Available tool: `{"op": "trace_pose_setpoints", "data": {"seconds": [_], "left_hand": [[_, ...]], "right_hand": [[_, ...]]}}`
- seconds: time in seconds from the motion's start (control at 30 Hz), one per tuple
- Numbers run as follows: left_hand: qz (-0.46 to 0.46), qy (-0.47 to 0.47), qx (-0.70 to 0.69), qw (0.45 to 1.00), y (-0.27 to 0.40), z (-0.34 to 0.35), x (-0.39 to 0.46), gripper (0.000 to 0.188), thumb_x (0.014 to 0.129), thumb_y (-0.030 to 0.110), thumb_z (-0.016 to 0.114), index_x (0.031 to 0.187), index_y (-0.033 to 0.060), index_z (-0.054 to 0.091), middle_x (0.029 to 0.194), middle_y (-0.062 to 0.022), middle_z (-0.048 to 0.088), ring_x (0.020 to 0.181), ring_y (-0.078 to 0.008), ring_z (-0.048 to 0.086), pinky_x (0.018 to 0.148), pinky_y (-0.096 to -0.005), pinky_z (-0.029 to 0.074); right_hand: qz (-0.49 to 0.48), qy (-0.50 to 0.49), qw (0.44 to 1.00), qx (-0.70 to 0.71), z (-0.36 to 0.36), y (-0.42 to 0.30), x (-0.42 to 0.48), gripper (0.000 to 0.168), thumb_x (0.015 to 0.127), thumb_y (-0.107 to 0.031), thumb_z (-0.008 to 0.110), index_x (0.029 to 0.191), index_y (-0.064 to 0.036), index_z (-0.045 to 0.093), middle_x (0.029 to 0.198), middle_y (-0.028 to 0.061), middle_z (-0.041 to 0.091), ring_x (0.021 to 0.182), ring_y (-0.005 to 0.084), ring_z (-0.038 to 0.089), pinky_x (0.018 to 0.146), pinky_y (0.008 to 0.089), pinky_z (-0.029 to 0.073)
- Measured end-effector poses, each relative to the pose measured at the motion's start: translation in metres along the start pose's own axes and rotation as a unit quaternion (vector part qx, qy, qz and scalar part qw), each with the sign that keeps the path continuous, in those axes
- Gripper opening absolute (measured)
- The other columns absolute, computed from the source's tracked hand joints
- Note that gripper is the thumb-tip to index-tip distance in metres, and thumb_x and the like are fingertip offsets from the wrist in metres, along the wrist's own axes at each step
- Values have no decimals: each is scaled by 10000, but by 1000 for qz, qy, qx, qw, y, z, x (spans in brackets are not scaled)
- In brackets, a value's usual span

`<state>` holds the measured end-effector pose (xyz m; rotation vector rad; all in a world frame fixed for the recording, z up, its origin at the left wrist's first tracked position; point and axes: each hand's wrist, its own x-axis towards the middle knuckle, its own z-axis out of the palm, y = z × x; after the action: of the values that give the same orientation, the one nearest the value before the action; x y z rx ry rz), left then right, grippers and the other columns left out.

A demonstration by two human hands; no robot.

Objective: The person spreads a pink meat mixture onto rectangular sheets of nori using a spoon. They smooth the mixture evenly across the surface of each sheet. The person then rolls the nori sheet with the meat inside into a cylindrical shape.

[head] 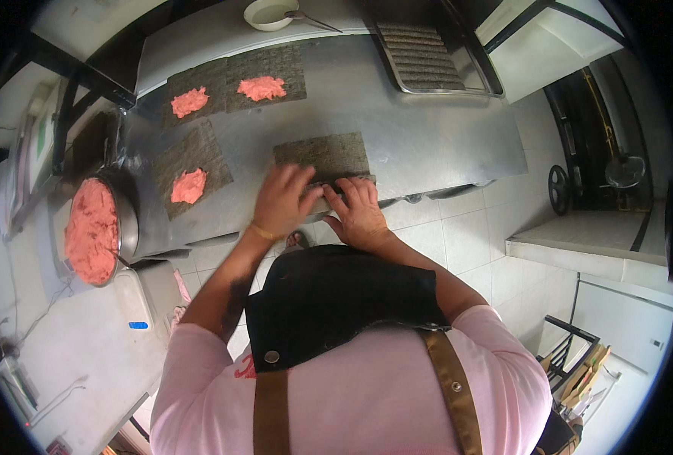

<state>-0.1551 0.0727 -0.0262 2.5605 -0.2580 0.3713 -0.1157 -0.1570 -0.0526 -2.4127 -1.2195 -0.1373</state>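
A dark nori sheet (pixel 325 154) lies on the steel table before me. My right hand (pixel 356 210) rests its fingertips on the near edge of the sheet, where a folded or rolled part shows. My left hand (pixel 284 196), slightly blurred, is over the sheet's near left corner with its fingers apart; what lies beneath its palm is hidden. To the left, another nori sheet (pixel 214 156) bears a mound of pink paste (pixel 189 186). Farther back, two more sheets side by side carry pink paste (pixel 262 88) (pixel 189 102).
A metal bowl of pink paste (pixel 93 230) stands at the table's left end. At the back right is a metal tray (pixel 484 82) with several dark rolls (pixel 422 54). A white bowl (pixel 267 16) with a spoon (pixel 314 20) sits beyond the table. The steel table's (pixel 444 136) near edge runs close to my hands.
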Motion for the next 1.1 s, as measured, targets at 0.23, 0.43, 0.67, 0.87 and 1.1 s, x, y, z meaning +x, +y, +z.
{"op": "trace_pose_setpoints", "data": {"seconds": [0.23, 0.43, 0.67, 0.87, 1.1], "left_hand": [[-14, -22, 60, 998, 44, 27, -55, 553, 935, 224, 735, 1442, 48, 604, 1423, -184, 588, 1364, -401, 543, 1189, -516, 430], [-50, -20, 113, 992, 45, 38, -48, 652, 917, 209, 688, 1516, 5, 530, 1486, -203, 539, 1403, -422, 483, 1214, -553, 375], [-53, 1, 111, 992, 44, 39, -35, 683, 872, 143, 714, 1514, 5, 527, 1428, -213, 546, 1280, -415, 534, 1106, -565, 423], [-31, 46, 126, 991, 35, 44, -28, 577, 849, 161, 744, 1397, 14, 637, 1313, -174, 614, 1181, -371, 581, 1045, -528, 447], [-20, 52, 116, 992, 40, 40, -20, 544, 834, 157, 774, 1366, 86, 685, 1276, -153, 626, 1152, -347, 589, 1017, -500, 454]], "right_hand": [[-2, -4, 1000, 5, 4, 2, 1, 798, 881, -333, 814, 1561, -69, 493, 1457, 200, 482, 1382, 424, 430, 1178, 617, 309], [5, -21, 1000, -3, 1, -1, 2, 827, 864, -344, 829, 1561, -62, 485, 1460, 198, 467, 1384, 423, 420, 1185, 615, 296], [12, -23, 1000, -4, 7, 3, 3, 815, 850, -344, 836, 1553, -101, 501, 1462, 196, 464, 1389, 421, 416, 1190, 612, 293], [54, -41, 997, -22, -5, 1, 7, 814, 833, -330, 853, 1534, -88, 518, 1459, 189, 472, 1387, 410, 422, 1191, 595, 302], [70, -12, 997, -17, -11, 10, -2, 790, 836, -352, 861, 1504, -74, 544, 1441, 188, 476, 1369, 406, 435, 1157, 592, 315]]}}
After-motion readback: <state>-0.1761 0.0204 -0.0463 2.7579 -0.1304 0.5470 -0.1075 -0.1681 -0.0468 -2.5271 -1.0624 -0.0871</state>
